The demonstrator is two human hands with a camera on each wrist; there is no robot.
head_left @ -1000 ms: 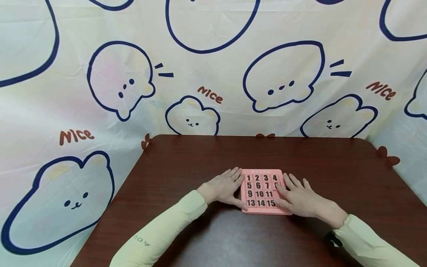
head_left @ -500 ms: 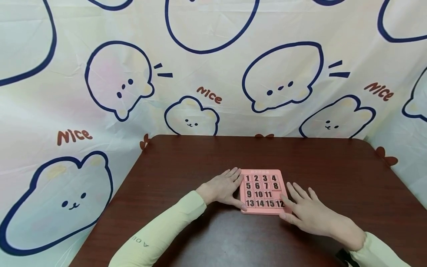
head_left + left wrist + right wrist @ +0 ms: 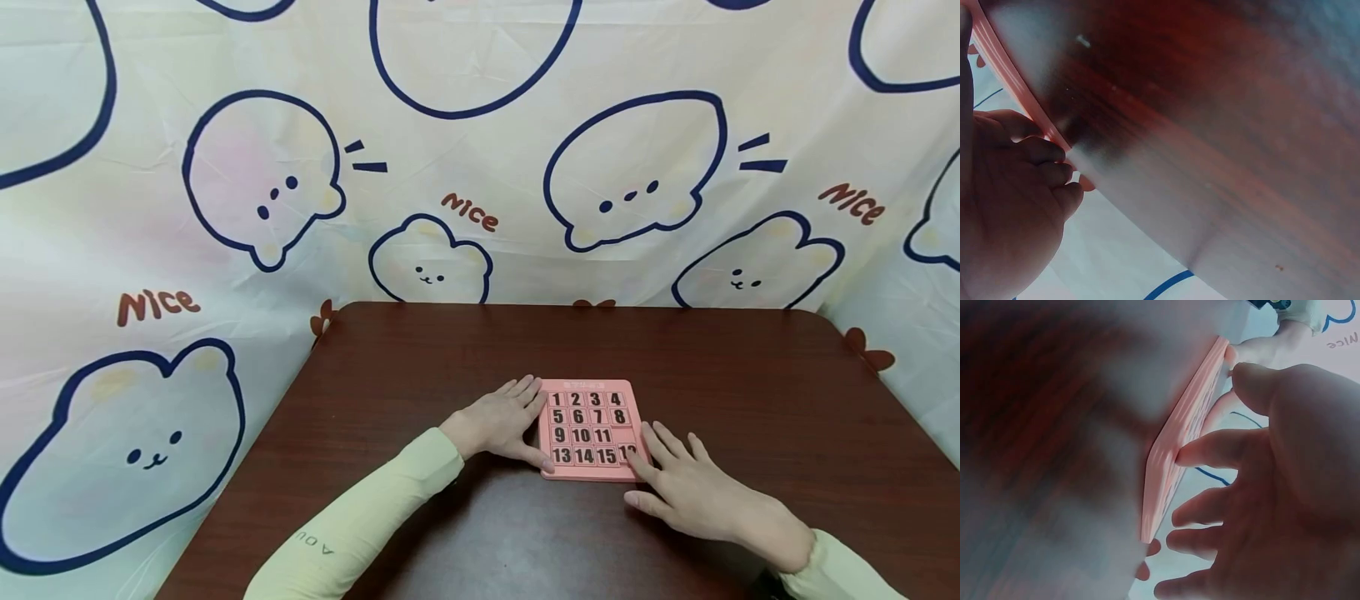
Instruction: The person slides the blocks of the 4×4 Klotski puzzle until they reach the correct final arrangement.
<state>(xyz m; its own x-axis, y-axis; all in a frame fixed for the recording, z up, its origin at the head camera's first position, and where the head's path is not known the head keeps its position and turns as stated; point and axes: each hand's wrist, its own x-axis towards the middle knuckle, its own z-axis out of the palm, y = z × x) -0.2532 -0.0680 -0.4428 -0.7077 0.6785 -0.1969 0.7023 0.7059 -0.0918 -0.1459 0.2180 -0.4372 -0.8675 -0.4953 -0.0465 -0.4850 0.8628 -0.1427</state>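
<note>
A pink number sliding puzzle point(image 3: 581, 427) lies flat on the table. Its tiles run in order through 11, with a gap to the right of 11; the 12 tile point(image 3: 628, 452) sits below that gap, right of 15. Along the puzzle's left edge rests my left hand point(image 3: 498, 421), fingers nearly straight at the far corner and thumb at the near one. In the left wrist view, its fingertips meet the pink edge point(image 3: 1019, 90). My right hand point(image 3: 697, 492) is spread at the lower right, its index fingertip partly covering the 12. The right wrist view shows that fingertip touching the puzzle point(image 3: 1166, 456).
The dark brown table point(image 3: 480, 350) has a glossy wood-grain top. Behind and beside it hangs a pale cloth point(image 3: 517, 167) printed with blue bear outlines and the word Nice. Light yellow-green sleeves point(image 3: 375, 517) cover both forearms.
My right hand has drawn back from the right column toward the lower right, uncovering the 8 and the gap. Its index fingertip is now over the 12. The left hand stays in place.
</note>
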